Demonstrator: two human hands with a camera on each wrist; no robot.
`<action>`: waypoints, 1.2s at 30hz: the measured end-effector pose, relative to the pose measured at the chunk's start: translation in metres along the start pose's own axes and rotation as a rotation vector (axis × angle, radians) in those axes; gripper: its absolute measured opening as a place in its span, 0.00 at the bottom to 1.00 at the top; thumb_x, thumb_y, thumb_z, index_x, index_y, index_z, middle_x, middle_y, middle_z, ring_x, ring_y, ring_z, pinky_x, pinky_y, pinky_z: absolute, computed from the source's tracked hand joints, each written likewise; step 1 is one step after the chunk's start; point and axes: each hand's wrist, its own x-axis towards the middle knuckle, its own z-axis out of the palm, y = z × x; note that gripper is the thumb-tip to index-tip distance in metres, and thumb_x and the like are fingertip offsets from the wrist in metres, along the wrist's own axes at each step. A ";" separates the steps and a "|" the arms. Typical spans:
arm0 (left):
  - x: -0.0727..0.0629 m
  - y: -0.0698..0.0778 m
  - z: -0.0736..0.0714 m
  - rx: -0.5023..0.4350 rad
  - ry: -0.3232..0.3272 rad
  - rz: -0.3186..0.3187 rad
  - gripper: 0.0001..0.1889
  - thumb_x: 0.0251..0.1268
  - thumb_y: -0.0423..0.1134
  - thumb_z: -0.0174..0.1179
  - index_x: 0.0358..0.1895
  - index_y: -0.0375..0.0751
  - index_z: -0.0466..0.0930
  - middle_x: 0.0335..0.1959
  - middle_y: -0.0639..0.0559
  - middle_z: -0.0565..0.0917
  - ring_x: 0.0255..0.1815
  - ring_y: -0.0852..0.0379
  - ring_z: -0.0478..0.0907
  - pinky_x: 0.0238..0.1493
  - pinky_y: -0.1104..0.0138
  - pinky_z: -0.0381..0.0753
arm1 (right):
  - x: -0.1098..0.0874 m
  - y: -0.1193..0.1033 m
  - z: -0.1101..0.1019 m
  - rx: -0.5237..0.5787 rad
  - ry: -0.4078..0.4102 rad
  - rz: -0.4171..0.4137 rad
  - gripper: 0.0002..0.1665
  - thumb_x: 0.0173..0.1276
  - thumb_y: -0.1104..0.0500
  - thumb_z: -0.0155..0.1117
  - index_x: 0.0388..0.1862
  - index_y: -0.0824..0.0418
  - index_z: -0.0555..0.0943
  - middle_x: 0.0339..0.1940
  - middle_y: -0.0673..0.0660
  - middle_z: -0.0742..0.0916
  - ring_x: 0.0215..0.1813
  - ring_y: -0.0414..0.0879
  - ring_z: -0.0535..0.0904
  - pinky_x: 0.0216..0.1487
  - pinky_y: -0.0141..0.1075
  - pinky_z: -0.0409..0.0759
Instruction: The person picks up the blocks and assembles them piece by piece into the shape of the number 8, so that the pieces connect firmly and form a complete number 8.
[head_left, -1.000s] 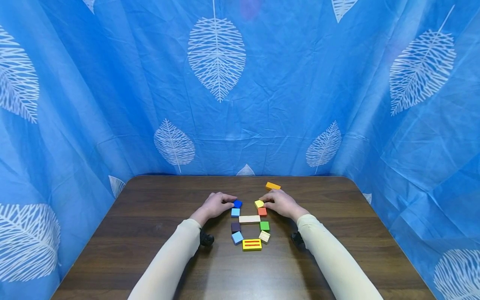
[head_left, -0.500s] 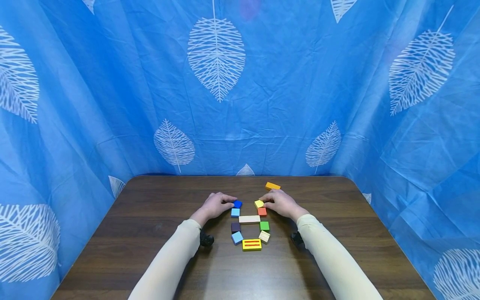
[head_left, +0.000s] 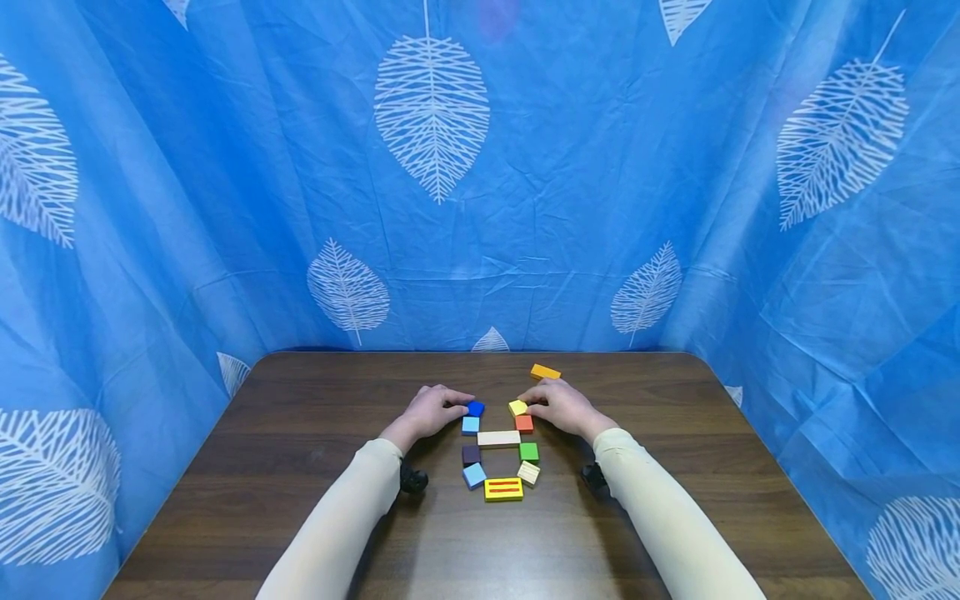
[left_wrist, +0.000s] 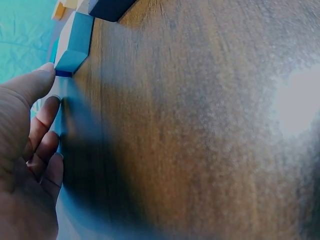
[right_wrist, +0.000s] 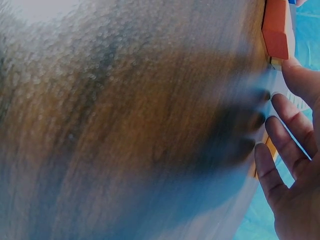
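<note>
My left hand (head_left: 429,411) pinches a dark blue block (head_left: 476,408) between thumb and index finger, its other fingers loosely bent. Opposite, my right hand (head_left: 564,408) pinches a yellow block (head_left: 517,407), partly covered by the fingertips. Just nearer lie a light blue block (head_left: 470,425) and a red-orange block (head_left: 524,424), with a long cream block (head_left: 498,438) between the two sides. In the left wrist view the thumb meets the corner beside the light blue block (left_wrist: 75,42). The right wrist view has the thumb close behind the red-orange block (right_wrist: 276,30).
Nearer me, a dark block (head_left: 471,454), a blue block (head_left: 474,476), a green block (head_left: 529,452) and a pale wooden block (head_left: 528,473) flank a yellow red-striped block (head_left: 503,490). An orange block (head_left: 545,372) lies beyond my right hand, near the wooden table's (head_left: 315,375) far edge.
</note>
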 end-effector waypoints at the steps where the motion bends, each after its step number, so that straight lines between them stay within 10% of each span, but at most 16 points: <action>1: 0.000 0.000 0.000 0.001 -0.001 -0.003 0.17 0.75 0.46 0.62 0.63 0.56 0.84 0.60 0.51 0.83 0.59 0.48 0.70 0.60 0.52 0.72 | 0.000 0.000 0.000 0.000 0.000 0.000 0.16 0.74 0.54 0.68 0.58 0.51 0.87 0.56 0.50 0.86 0.66 0.55 0.73 0.70 0.57 0.67; 36: -0.003 0.001 0.000 0.018 0.019 0.008 0.17 0.77 0.46 0.60 0.64 0.57 0.84 0.58 0.51 0.83 0.59 0.48 0.70 0.59 0.53 0.72 | 0.001 0.001 0.001 0.001 0.004 0.006 0.15 0.73 0.55 0.68 0.57 0.50 0.88 0.53 0.48 0.86 0.64 0.53 0.74 0.69 0.55 0.68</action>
